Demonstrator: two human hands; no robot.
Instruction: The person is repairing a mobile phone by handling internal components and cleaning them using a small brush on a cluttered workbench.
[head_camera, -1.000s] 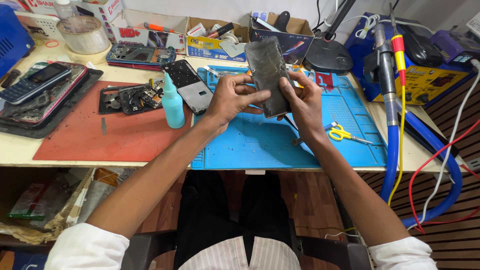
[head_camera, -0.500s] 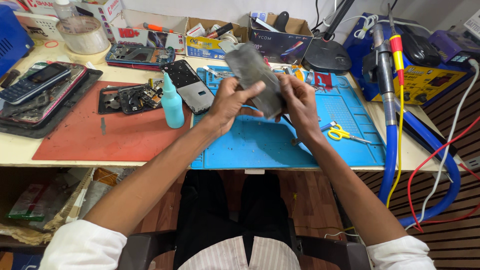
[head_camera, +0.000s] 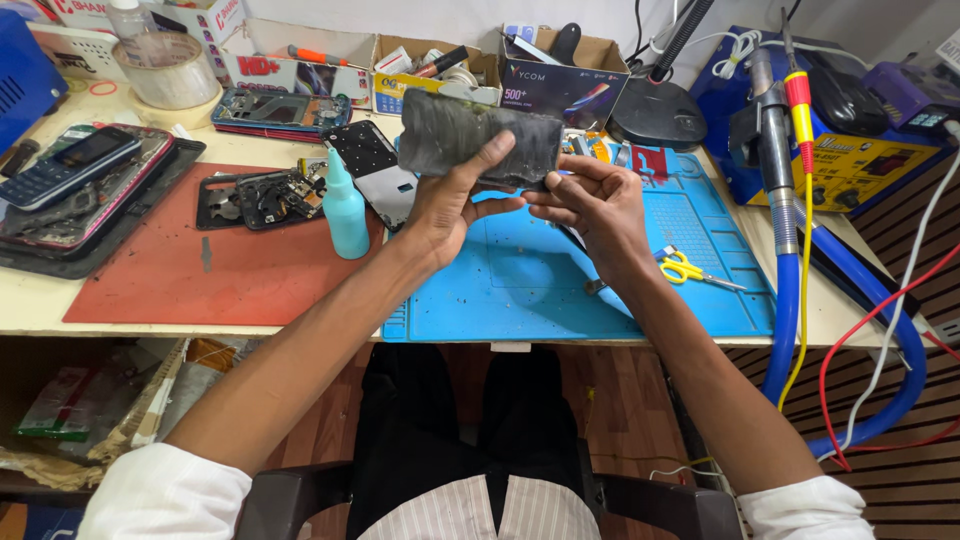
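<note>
Both hands held a dark grey phone panel (head_camera: 478, 140) crosswise above the blue work mat (head_camera: 700, 290).

Left hand (head_camera: 450, 205) closed on the panel's lower edge, thumb across its face. Right hand (head_camera: 590, 205) pinched its right end, fingers curled. A teal squeeze bottle (head_camera: 345, 210) stood just left of the left wrist; yellow-handled scissors (head_camera: 685, 268) lay on the mat, right of the hands.

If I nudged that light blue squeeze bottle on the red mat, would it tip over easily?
Probably yes. The light blue bottle stands upright, tall and narrow with a tapering nozzle, so a sideways push near the top would likely topple it. It looks like thin plastic, so probably light. The red mat under it may stop it sliding.
</note>
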